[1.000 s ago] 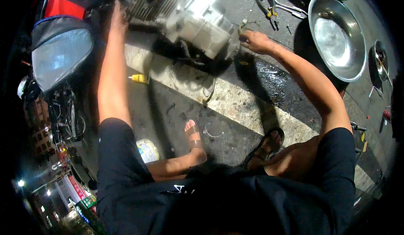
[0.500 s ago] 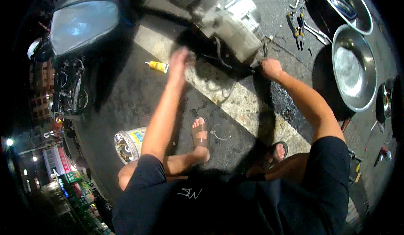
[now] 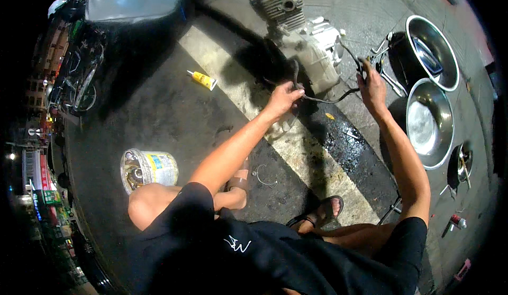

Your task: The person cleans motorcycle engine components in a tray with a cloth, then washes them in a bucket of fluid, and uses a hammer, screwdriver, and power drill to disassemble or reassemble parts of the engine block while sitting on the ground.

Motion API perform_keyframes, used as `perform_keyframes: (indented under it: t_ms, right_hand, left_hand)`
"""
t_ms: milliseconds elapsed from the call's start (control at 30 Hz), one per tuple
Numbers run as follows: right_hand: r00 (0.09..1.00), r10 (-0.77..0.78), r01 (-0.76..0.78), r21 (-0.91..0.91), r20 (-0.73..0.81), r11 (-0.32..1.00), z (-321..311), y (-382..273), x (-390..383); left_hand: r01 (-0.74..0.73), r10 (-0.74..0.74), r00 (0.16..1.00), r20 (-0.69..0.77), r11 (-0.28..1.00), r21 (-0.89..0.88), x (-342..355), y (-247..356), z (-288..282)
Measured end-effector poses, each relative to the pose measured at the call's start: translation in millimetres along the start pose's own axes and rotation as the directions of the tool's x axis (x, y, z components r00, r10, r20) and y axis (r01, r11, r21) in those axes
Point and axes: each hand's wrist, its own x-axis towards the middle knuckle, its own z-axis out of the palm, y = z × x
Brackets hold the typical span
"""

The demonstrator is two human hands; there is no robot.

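Observation:
A motorcycle engine (image 3: 313, 62) with a finned cylinder rests on the ground ahead of me. A dark cable (image 3: 334, 101) loops in front of it and upward along its right side. My left hand (image 3: 286, 99) pinches the cable near the engine's lower left, with a short piece rising above the fingers. To the right of the engine, my right hand (image 3: 373, 90) is closed round another part of the same cable. The stretch between both hands sags slightly. Where its far end meets the engine is hard to make out.
Two metal basins (image 3: 453, 120) stand at the right, by pliers and wrenches (image 3: 394, 83). A yellow tube (image 3: 202, 79) lies left of the painted white stripe (image 3: 233, 83). Near my left knee is a white bucket (image 3: 161, 168); a thin wire ring (image 3: 264, 176) lies by my foot.
My left hand has moved right, onto the cable. My right hand has lifted its part of the cable out to the engine's right. The view has shifted too.

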Motion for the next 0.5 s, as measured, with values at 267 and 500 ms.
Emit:
perform_keyframes:
  t_ms: [267,500]
  right_hand:
    - [0.855,-0.515,0.518,0.046,-0.068,0.854,-2.0,-77.8,125.2]
    - [0.715,-0.69,0.692,0.029,0.115,0.721,-17.4,-144.4,164.9]
  left_hand:
    - [-0.079,0.097,0.995,-0.015,0.88,0.468,1.9,15.4,1.1]
    - [-0.443,0.539,0.791,-0.289,0.831,0.336,10.6,25.2,-46.6]
